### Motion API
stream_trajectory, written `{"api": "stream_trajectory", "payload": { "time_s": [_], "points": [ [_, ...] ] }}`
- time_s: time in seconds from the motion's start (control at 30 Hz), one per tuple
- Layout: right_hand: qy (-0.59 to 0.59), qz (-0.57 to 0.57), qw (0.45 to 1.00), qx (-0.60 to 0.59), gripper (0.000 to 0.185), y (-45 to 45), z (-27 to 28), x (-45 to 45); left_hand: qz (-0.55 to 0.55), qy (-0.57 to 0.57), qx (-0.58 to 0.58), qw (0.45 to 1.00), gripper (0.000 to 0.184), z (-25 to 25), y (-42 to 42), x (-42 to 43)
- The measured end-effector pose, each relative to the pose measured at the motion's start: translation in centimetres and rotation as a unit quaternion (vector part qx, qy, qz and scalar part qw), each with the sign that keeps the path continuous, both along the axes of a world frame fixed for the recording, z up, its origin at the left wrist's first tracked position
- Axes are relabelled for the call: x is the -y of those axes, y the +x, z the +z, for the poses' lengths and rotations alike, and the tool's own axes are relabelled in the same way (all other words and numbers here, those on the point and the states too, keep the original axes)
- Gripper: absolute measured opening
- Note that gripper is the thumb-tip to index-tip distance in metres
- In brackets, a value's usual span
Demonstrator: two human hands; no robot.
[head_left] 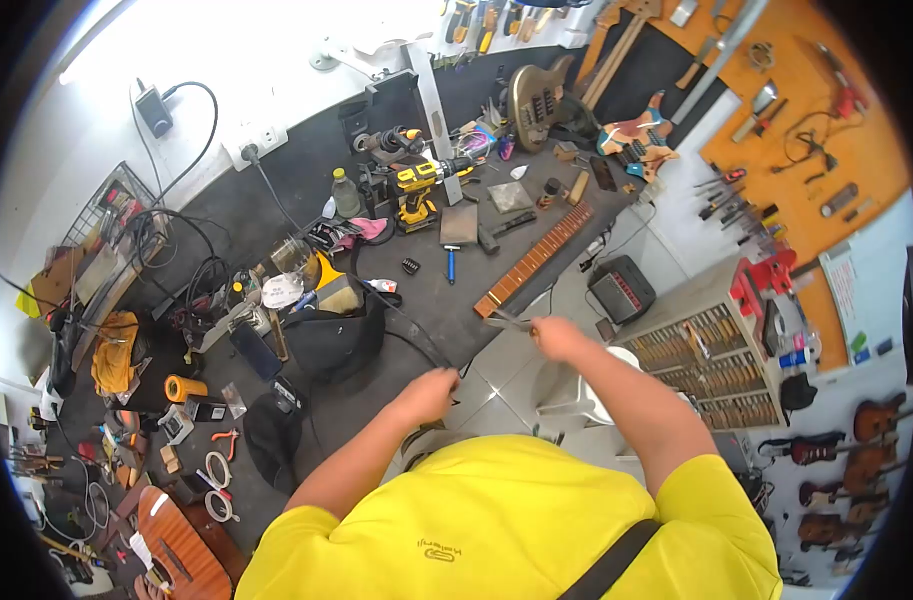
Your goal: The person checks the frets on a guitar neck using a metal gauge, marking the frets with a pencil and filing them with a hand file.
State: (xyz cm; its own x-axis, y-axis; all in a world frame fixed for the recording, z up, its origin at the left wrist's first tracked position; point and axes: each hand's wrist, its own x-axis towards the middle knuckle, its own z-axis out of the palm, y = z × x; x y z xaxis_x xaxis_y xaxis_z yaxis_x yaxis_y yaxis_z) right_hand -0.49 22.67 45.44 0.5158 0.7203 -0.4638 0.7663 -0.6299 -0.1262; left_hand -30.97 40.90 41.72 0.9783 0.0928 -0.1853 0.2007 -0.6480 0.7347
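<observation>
My right hand [556, 338] is closed round the end of a thin metal tool [509, 322], whose other end lies by the near end of a brown fretted guitar neck [536, 262]. The neck rests along the dark workbench's edge. My left hand [431, 394] is closed at the bench edge, beside a thin black cable [416, 340]; what it holds, if anything, is too small to make out. A black bag [334, 345] lies to the left of that hand.
A yellow drill [416, 190], a blue-handled tool [451, 264] and a bottle [345, 192] stand or lie farther back. A black amplifier [621, 290] and a drawer cabinet [716, 350] are at the right. Another person's hand [148, 588] touches an acoustic guitar [181, 545] at lower left.
</observation>
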Motion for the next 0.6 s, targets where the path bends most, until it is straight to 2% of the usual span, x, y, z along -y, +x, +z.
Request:
{"api": "stream_trajectory", "payload": {
  "time_s": [0.03,0.07,0.1,0.17,0.23,0.3,0.43,0.5,0.53,0.6],
  "points": [
    [-0.001,0.008,1.0,-0.009,0.028,1.7,1.1,-1.5,0.041,-0.014,0.023,0.999,0.028,0.0,2.6,-0.3],
    [-0.007,0.046,0.998,0.036,0.028,3.5,2.1,-3.1,0.083,-0.025,0.046,0.995,0.029,-0.1,4.8,-0.8],
    [-0.014,0.086,0.993,0.081,0.028,5.3,2.7,-4.7,0.092,-0.025,0.038,0.995,0.029,-0.6,6.5,-1.4],
    [-0.035,0.138,0.985,0.095,0.031,9.1,2.9,-8.2,0.132,-0.014,0.053,0.99,0.031,-2.0,9.4,-1.6],
    [-0.031,0.192,0.976,0.098,0.032,13.7,1.6,-11.4,0.17,-0.029,0.031,0.985,0.031,-2.8,11.6,-1.8],
    [-0.026,0.255,0.962,0.096,0.033,17.0,-0.3,-13.3,0.215,0.004,-0.002,0.977,0.033,-4.4,13.5,-2.0],
    [0.015,0.34,0.937,0.079,0.043,22.5,-4.6,-16.6,0.388,0.021,-0.009,0.921,0.035,-5.3,16.9,-0.5],
    [0.207,0.317,0.922,0.08,0.048,23.7,-5.3,-14.4,0.483,0.068,-0.002,0.873,0.037,-5.8,18.1,1.0],
    [0.257,0.324,0.907,0.078,0.047,24.1,-5.2,-13.4,0.512,0.064,-0.023,0.856,0.042,-5.8,18.8,1.3],
    [0.268,0.369,0.889,0.037,0.046,25.3,-4.2,-10.3,0.561,0.08,-0.027,0.824,0.042,-5.9,19.8,2.4]
  ]
}}
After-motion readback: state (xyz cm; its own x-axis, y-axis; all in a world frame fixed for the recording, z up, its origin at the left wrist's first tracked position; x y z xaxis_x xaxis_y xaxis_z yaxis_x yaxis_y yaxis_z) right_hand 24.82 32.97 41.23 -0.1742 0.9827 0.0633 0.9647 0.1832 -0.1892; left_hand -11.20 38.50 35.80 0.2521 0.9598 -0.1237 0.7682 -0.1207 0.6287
